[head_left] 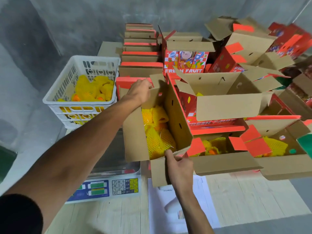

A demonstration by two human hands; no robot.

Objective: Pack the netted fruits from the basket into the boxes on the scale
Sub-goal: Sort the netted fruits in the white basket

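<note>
An open cardboard box (135, 141) holds several fruits in yellow net (157, 132). It sits tilted at the right edge of the steel scale (111, 152), partly off its platform. My left hand (140, 93) grips the box's far flap at the top. My right hand (180, 168) grips the near right corner, thumb over the rim. A white plastic basket (67, 85) at the left holds more netted fruits (91, 90).
Two more open boxes with netted fruit (214, 146) lie to the right. Red "fresh fruit" boxes (185, 63) and flat folded cartons (140, 53) are stacked behind. White paper sheets (199, 200) lie on the wooden table near me. A grey wall stands behind.
</note>
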